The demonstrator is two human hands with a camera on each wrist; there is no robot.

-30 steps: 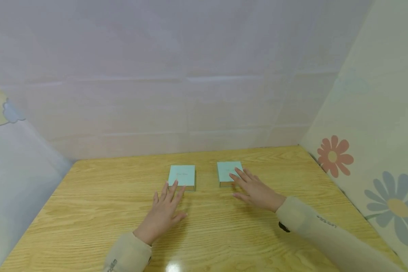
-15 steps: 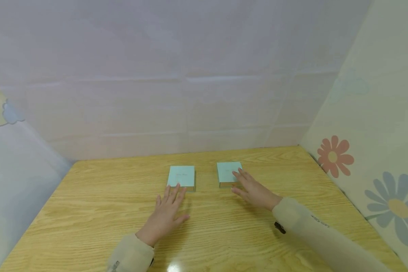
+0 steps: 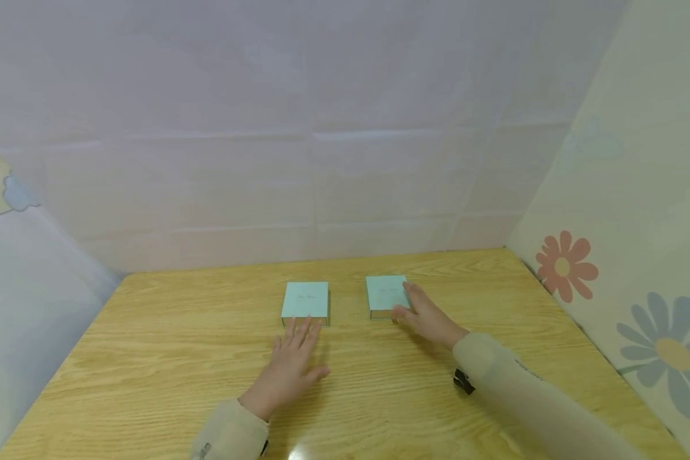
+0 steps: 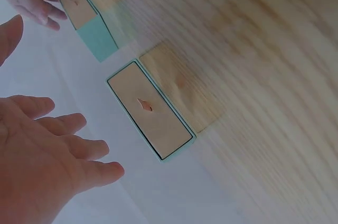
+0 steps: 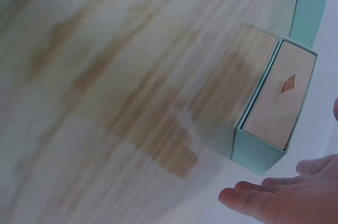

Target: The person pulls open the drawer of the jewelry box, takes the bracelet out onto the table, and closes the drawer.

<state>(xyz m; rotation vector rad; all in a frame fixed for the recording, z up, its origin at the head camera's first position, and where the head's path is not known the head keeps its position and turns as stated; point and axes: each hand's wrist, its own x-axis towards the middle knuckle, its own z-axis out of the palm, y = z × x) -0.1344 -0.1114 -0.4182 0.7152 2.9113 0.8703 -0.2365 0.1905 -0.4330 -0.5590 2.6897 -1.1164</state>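
Observation:
Two mint-green drawer boxes lie apart on the wooden table, a left box (image 3: pixel 305 299) and a right box (image 3: pixel 386 292). Each has a beige drawer front facing the person, with small lettering on the lid. A small orange-brown pull tab (image 4: pixel 144 105) sticks out of the left box's front; a similar tab (image 5: pixel 289 83) shows on the right one. My left hand (image 3: pixel 290 369) is spread, fingertips close to the left box's front edge. My right hand (image 3: pixel 431 319) is at the right box's right front corner, fingers extended along that side and thumb near the front. Both drawers look closed.
The wood-grain table (image 3: pixel 207 358) ends at a pale cloth backdrop (image 3: pixel 316 179) behind the boxes. A side panel with printed flowers (image 3: pixel 563 265) borders the right edge, and another pale panel (image 3: pixel 29 306) stands on the left.
My left hand has drawn back slightly and shifted right. The right hand has turned and moved left, its fingers passing from over the lid to the box's right side. Both boxes stay put.

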